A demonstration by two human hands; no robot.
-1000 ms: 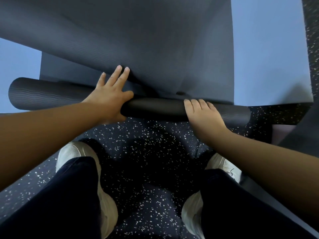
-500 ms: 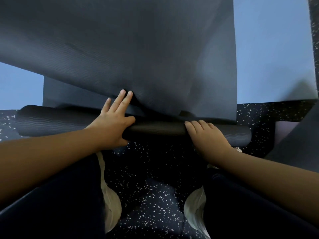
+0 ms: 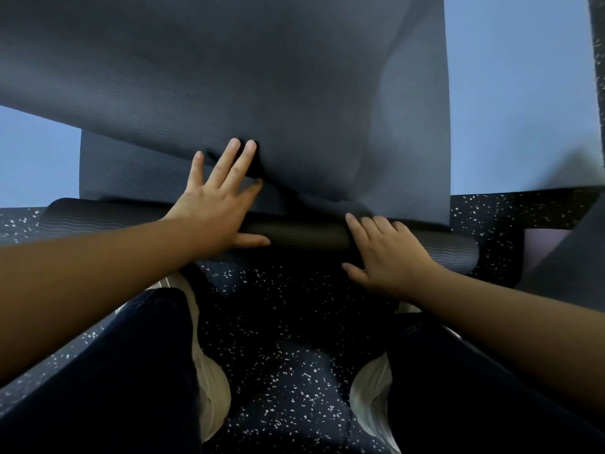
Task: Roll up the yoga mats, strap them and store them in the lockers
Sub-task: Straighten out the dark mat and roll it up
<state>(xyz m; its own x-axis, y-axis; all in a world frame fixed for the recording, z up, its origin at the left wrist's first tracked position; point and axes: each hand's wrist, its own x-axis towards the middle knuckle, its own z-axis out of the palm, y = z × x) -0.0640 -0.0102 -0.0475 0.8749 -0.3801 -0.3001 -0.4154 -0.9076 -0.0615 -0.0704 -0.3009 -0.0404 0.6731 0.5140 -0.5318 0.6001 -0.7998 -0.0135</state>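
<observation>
A dark grey yoga mat [image 3: 262, 80] lies ahead of me, its near end wound into a roll [image 3: 307, 235] that runs left to right across the floor. My left hand [image 3: 219, 204] lies flat on the roll with straight fingers reaching onto the unrolled sheet. My right hand [image 3: 386, 253] rests on top of the roll farther right, fingers over it and thumb on the near side. The sheet bulges up behind the roll between my hands.
A light blue mat [image 3: 517, 93] lies flat under and beside the dark one, showing at left and right. The floor [image 3: 294, 322] is dark rubber with white specks. My knees and white shoes [image 3: 212, 381] are just behind the roll. Another dark mat edge [image 3: 569, 257] sits at right.
The roll has moved forward along the mat. My left fingers have spread and stretched farther onto the sheet, its thumb now along the roll's near side. My right thumb has opened out.
</observation>
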